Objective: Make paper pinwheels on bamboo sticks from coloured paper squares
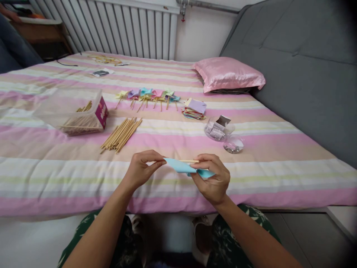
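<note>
A light blue paper pinwheel (180,166) is held between my two hands over the near edge of the bed. My left hand (143,167) pinches its left corner between thumb and fingertips. My right hand (213,178) is closed around the middle and right part, its fingers pressing the folded paper together. Behind the paper a thin wooden stick (186,161) lies sideways, reaching to the right fingers; its ends are partly hidden. Farther forward on the bed, a bundle of wooden sticks (122,134) lies ahead of my left hand.
Finished pinwheels (147,96) lie in a row, beside a stack of coloured paper squares (194,108). A clear tub (52,108) holds sticks at left. Two small clear containers, one with packets (216,130) and one with metal bits (233,144), sit right. A pink pillow (228,74) lies behind.
</note>
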A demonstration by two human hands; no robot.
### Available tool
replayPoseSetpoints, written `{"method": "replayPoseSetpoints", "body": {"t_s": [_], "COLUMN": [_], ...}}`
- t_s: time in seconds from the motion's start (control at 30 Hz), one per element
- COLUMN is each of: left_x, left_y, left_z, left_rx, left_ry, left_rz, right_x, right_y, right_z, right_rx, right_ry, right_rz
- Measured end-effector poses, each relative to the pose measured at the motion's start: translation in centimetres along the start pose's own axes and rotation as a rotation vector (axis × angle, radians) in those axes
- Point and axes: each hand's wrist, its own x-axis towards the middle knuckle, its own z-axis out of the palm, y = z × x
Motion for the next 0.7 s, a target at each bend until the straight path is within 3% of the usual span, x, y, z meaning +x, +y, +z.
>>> {"method": "replayPoseSetpoints", "body": {"t_s": [0.7], "left_x": [-0.02], "left_y": [0.06], "left_z": [-0.12], "left_rx": [-0.006], "left_ry": [-0.026], "left_rz": [-0.003], "right_x": [0.05], "right_y": [0.01], "right_z": [-0.01], "right_rx": [0.046], "right_ry": [-0.025], "right_rz": [-0.005]}}
